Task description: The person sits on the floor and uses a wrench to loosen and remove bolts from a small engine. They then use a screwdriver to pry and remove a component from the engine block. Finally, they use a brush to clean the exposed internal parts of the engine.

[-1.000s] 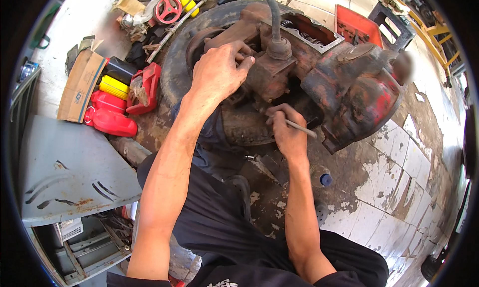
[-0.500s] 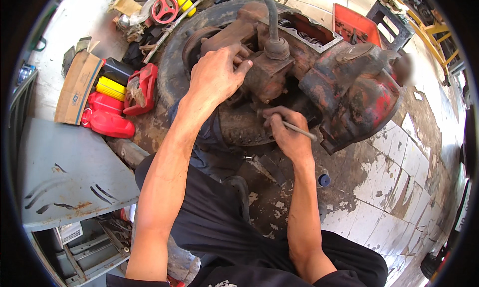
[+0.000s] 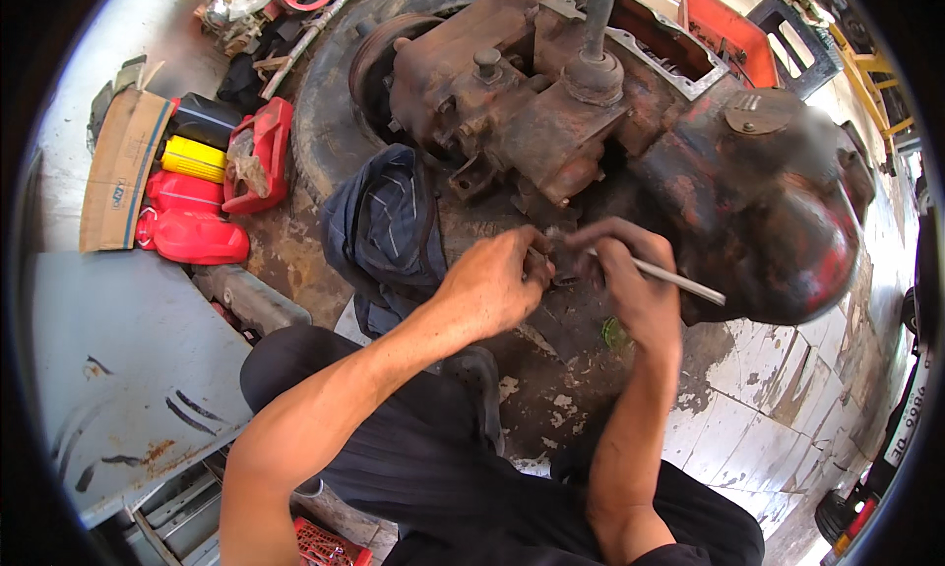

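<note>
My left hand [image 3: 502, 281] is closed just below the greasy gearbox casting [image 3: 522, 133], on something small and dark that I cannot make out. My right hand [image 3: 635, 276] grips a slim metal rod [image 3: 689, 287] beside it, its fingers blurred. The casting has an upright lever [image 3: 598, 20] and an open top with a pale flange [image 3: 694, 69]. A large dark housing [image 3: 748, 221] with red paint traces adjoins it on the right. Behind them lies a big tyre [image 3: 325, 138]. A dark blue cloth bag [image 3: 379, 231] sits left of my hands.
A grey metal cabinet [image 3: 128, 320] stands at the left, near red jugs [image 3: 197, 233], a yellow container [image 3: 192, 156] and cardboard [image 3: 123, 172]. Behind are an orange tray [image 3: 724, 34] and a black crate [image 3: 792, 44]. Worn tiled floor [image 3: 748, 408] lies at the right.
My left hand has come down from the top of the casting to beside my right hand, which has shifted right with the rod. The view has shifted, and the cloth bag is now uncovered.
</note>
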{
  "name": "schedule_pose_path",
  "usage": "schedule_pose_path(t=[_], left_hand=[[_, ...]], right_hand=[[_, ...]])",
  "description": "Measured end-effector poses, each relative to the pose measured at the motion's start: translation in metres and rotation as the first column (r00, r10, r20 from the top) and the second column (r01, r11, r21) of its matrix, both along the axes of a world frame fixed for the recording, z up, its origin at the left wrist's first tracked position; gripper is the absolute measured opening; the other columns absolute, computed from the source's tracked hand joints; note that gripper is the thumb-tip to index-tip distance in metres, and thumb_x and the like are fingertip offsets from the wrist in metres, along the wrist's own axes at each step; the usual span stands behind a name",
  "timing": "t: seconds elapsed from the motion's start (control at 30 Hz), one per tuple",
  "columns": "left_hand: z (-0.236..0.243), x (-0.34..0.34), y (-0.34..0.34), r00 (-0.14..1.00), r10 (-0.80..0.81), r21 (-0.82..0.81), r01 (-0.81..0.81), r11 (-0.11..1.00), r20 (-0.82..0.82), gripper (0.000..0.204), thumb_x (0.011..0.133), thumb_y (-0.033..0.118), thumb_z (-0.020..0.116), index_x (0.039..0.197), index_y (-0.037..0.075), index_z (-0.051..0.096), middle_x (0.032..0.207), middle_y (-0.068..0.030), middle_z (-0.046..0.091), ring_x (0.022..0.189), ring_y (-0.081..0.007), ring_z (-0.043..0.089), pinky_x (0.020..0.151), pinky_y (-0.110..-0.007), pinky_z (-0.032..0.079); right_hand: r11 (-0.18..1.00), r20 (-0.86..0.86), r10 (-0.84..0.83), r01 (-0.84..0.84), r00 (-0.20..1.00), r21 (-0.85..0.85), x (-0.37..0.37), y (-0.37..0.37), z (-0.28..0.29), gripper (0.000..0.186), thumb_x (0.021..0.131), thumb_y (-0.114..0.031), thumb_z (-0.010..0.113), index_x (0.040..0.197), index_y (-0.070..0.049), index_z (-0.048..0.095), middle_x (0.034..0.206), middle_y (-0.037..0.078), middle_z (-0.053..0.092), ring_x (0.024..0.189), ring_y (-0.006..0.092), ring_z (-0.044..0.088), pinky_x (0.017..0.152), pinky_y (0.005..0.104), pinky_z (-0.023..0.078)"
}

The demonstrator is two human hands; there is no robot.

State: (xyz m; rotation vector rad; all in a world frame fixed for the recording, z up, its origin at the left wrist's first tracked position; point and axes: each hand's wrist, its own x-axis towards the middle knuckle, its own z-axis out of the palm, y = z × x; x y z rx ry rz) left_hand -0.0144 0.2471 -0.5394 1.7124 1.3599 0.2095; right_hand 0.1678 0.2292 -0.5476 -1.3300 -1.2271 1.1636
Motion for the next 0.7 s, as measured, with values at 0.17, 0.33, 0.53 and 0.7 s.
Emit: schedule_pose_path(t=[0.17,0.33,0.53,0.7], left_hand=[[0.0,0.001,0.005,0.961,0.203,-0.354,-0.126,0.927,0.19,0.047,0.098,0.022,0.062,0.136,-0.003,0.048,0.097,-0.0097,0.064,0.082,-0.0139,0.062,0.074,-0.029,0.051],[-0.004,0.006,0.01,0.8,0.469,-0.562,-0.207,0.801,0.373,0.05,0.099,0.022,0.061,0.138,-0.003,0.044,0.112,-0.0117,0.059,0.091,-0.0165,0.061,0.079,-0.031,0.052],[-0.006,0.008,0.009,0.688,0.589,-0.66,-0.21,0.721,0.424,0.049,0.098,0.018,0.062,0.14,-0.003,0.046,0.127,-0.0123,0.052,0.103,-0.0145,0.057,0.085,-0.03,0.051],[-0.007,0.01,0.013,0.596,0.697,-0.761,-0.207,0.614,0.399,0.046,0.097,0.016,0.059,0.138,-0.002,0.049,0.127,-0.0106,0.052,0.103,-0.016,0.057,0.086,-0.031,0.05]], right_hand=[[0.964,0.0,-0.258,0.257,0.966,0.073,0.008,-0.001,0.017,0.028,0.09,-0.004,0.045,0.095,0.007,0.07,0.075,0.007,0.066,0.066,0.0088,0.056,0.061,0.0233,0.043],[0.975,0.037,-0.222,0.22,0.974,0.041,0.003,-0.001,0.01,0.025,0.089,-0.004,0.044,0.088,0.006,0.066,0.078,0.011,0.065,0.067,0.0115,0.058,0.06,0.0249,0.044],[0.953,0.037,-0.304,0.302,0.952,0.037,0.001,0.004,0.004,0.024,0.087,-0.006,0.043,0.085,0.007,0.064,0.081,0.012,0.065,0.067,0.0134,0.059,0.059,0.0255,0.043],[0.946,0.065,-0.317,0.312,0.946,0.085,-0.01,0.006,-0.003,0.022,0.085,-0.003,0.045,0.084,0.004,0.065,0.079,0.013,0.065,0.065,0.0146,0.059,0.059,0.0268,0.044]])
